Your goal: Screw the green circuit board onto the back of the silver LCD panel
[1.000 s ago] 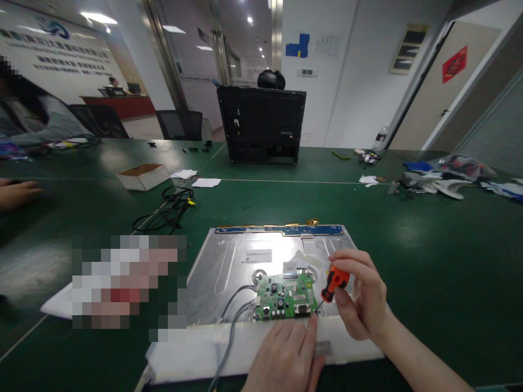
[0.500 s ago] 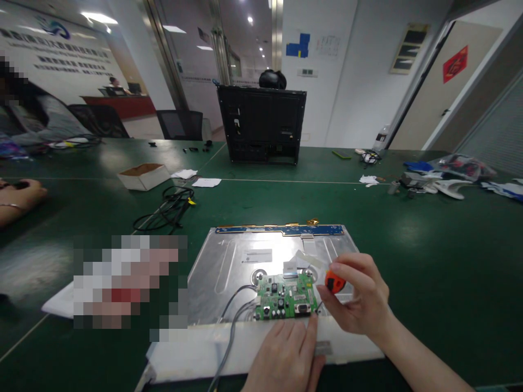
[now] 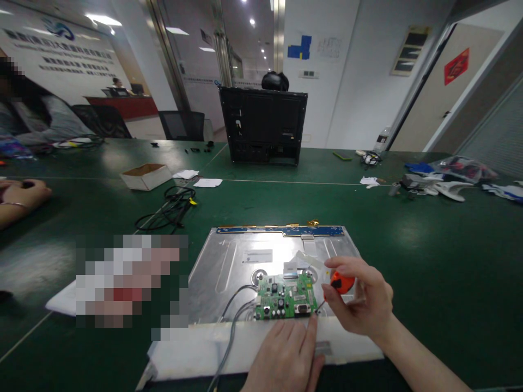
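A green circuit board [image 3: 288, 294] lies on the silver metal back of a display panel [image 3: 212, 277]. My right hand [image 3: 365, 305] pinches the orange and black handle of a screwdriver [image 3: 344, 283] between thumb and fingers. Its thin shaft slants down to the board's lower right corner. My left hand [image 3: 281, 354] rests on the panel's white lower strip [image 3: 183, 351], fingers stretched toward the board's near edge. The index fingertip is close to the screwdriver tip. Whether the tip sits in a screw is too small to tell. Grey cables [image 3: 232, 337] run from the board's left side.
Left of the panel are a coiled black cable [image 3: 169, 209] and an open white box [image 3: 147, 177]. A black monitor housing [image 3: 263, 125] stands at the back. Gloves and a plastic bag [image 3: 466, 166] lie far right. Another person's hand [image 3: 24, 198] is at the left.
My right hand has shifted slightly right, and its fingers have moved on the screwdriver handle, which leans more to the right. My left hand stays in place.
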The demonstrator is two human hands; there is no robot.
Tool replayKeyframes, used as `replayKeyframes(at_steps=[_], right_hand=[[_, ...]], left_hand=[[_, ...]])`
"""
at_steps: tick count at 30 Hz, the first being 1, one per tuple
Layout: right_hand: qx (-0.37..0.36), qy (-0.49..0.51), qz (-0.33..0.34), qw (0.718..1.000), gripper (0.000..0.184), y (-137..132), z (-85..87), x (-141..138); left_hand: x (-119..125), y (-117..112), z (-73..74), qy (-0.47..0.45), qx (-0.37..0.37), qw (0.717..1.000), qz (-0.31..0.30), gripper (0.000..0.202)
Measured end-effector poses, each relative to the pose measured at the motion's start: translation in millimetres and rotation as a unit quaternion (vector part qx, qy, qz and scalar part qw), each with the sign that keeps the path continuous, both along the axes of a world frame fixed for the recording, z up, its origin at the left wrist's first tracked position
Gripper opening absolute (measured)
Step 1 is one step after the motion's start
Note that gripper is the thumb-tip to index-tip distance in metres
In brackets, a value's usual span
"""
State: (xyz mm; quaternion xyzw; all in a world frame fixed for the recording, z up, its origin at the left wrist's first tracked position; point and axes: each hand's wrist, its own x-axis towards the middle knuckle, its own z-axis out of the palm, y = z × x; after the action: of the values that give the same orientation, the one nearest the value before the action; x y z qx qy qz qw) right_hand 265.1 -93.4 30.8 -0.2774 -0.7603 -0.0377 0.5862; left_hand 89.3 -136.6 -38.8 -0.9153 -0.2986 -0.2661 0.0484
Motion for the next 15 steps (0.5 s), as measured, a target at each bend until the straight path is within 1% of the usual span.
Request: replayKeyframes(at_steps=[3, 5, 8, 11, 15], right_hand=[[-0.007, 0.001, 0.013, 1.000, 0.047, -1, -3.2, 0], [-0.018, 0.001, 0.035, 0.999, 0.049, -2, -4.6, 1], [-0.032, -0.004, 0.067, 0.997, 0.050, -3, -3.4, 0], [-0.026, -0.015, 0.069, 0.997, 0.046, -2, -0.3, -1], [0.001, -0.013, 0.032, 0.999, 0.045, 1, 1.4, -2]], left_hand=[[1, 0, 0.6, 0.000, 0.000, 1.000, 0.003, 0.035], [2, -1, 1.1, -0.002, 0.008, 1.000, 0.008, 0.034], [2, -3, 6.2, -0.004, 0.036, 0.999, 0.009, 0.033], [-1, -4, 22.6, -0.012, 0.070, 0.997, -0.009, 0.028], [-12, 6, 57.4, -0.005, 0.002, 1.000, -0.014, 0.019]])
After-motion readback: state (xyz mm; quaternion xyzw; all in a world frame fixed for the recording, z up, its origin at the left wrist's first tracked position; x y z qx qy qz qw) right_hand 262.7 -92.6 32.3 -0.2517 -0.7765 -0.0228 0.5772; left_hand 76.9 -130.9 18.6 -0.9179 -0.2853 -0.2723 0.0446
